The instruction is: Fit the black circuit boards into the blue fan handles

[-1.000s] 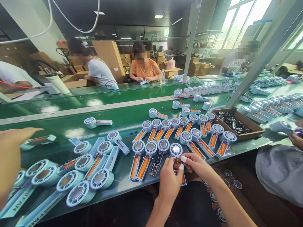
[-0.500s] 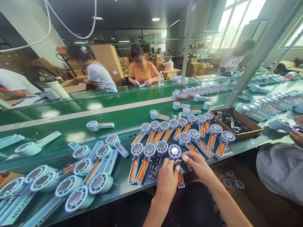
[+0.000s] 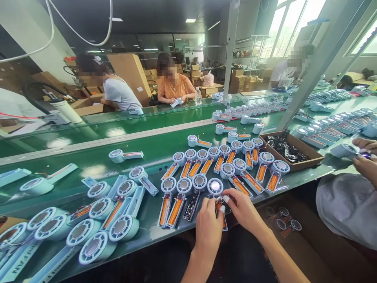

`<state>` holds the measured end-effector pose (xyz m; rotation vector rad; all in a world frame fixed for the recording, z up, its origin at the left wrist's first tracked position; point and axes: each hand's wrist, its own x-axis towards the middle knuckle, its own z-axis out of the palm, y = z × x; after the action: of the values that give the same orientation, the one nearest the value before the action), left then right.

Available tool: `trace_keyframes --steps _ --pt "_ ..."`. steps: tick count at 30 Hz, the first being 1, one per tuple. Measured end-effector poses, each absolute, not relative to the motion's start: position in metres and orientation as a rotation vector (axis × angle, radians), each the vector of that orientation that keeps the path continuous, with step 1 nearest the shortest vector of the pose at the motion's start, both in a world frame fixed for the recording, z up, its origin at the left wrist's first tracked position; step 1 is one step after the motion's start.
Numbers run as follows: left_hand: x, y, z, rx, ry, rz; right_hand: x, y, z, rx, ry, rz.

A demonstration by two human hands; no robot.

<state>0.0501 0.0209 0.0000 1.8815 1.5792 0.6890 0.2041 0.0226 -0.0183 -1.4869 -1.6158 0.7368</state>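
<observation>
The step in hand looks like close fingertip work on the thin wires of one pale-blue round-headed fan with a straight handle. That fan lies to the left of the open brown cardboard box of black parts and nearer the wearer, its orange-filled handle partly hidden by the fingers.

The right hand appears to pinch the wires between thumb and forefinger, just below the fan's round head. The left hand has its fingertips curled over the handle; whether they grip a wire or only steady the handle, I cannot tell.

Any further move from this hold calls, I judge, for small, light finger motions and no tug on the wires (they look easy to strain). Farther left of the box, just beside the left hand, a narrow black circuit board lies along a neighbouring fan's handle.
</observation>
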Motion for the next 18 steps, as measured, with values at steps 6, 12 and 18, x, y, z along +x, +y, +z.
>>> trace_keyframes --steps 6,12,18 --pt "0.056 0.022 -0.002 1.884 1.623 0.630 0.208 0.022 -0.023 -1.505 -1.653 0.672" --pt "0.046 0.029 0.001 1.945 1.530 0.605 0.210 0.022 -0.023 -1.526 -1.676 0.596" --pt "0.042 0.035 0.003 1.886 1.505 0.757 0.209 0.017 -0.017 -1.542 -1.720 0.508"
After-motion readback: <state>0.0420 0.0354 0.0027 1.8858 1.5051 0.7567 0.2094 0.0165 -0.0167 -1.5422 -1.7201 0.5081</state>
